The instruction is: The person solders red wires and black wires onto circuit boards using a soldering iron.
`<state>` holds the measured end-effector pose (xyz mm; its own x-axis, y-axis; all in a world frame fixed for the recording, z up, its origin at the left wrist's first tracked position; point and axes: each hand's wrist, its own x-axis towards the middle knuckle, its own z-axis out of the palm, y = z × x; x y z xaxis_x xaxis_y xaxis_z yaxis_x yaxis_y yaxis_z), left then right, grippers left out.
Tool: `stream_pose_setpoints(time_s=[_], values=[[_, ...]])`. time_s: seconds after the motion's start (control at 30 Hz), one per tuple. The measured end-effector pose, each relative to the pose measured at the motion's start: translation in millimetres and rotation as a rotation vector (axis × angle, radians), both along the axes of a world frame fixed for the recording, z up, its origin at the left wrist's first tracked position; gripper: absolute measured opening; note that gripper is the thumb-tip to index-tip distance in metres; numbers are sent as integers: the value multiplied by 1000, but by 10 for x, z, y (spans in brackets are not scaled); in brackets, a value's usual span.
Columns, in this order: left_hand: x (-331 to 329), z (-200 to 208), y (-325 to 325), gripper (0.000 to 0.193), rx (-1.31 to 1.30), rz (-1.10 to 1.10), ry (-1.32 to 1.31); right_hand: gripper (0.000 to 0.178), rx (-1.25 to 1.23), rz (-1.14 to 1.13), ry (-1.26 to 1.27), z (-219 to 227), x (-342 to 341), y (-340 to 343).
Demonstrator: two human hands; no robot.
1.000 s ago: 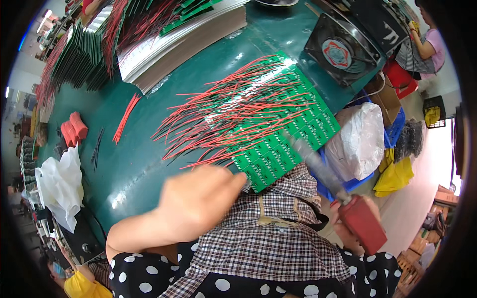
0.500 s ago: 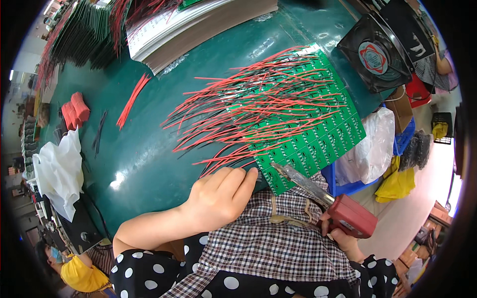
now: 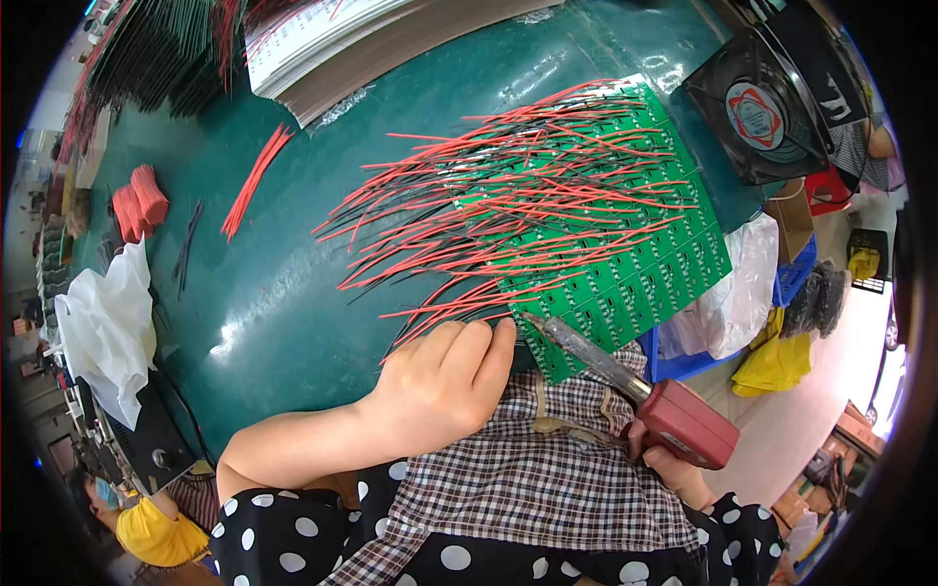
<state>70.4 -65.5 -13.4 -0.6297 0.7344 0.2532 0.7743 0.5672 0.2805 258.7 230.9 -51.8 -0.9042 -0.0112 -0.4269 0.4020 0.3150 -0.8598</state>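
Closed in a pinch, my left hand [image 3: 442,376] is at the near left edge of a green circuit board panel [image 3: 674,256]. Its fingertips point down, and whatever they grip is hidden behind the fingers. Many red and black wires [image 3: 420,207] lie across the panel and fan out to the left, some passing just above my knuckles. My right hand [image 3: 674,474] is wrapped round the red handle of a soldering gun [image 3: 689,427]. The gun's metal tip rests at or just above the panel's near left corner, very close to my left fingertips.
A black fan [image 3: 757,115] stands behind the panel on the right. Left on the green table [image 3: 264,313] lie loose red wires [image 3: 256,184], black wires [image 3: 186,249] and red bundles [image 3: 140,203]. Stacked paper [image 3: 342,54] is at the back, white plastic [image 3: 109,332] at left, a blue crate [image 3: 689,365] at right.
The soldering gun's tip has shifted slightly left, closer to the panel's edge and my left fingertips. My left hand stays pinched at the edge. The whole view has shifted a little.
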Motion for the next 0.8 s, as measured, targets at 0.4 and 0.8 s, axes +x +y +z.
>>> stream_pose_setpoints(time_s=[0.4,0.8], values=[[3,-2,11,39,-22,10,16,71,123,245,502,81,-438,-91],[15,33,39,40,-11,25,0,59,-8,-99,117,-22,-6,-48]])
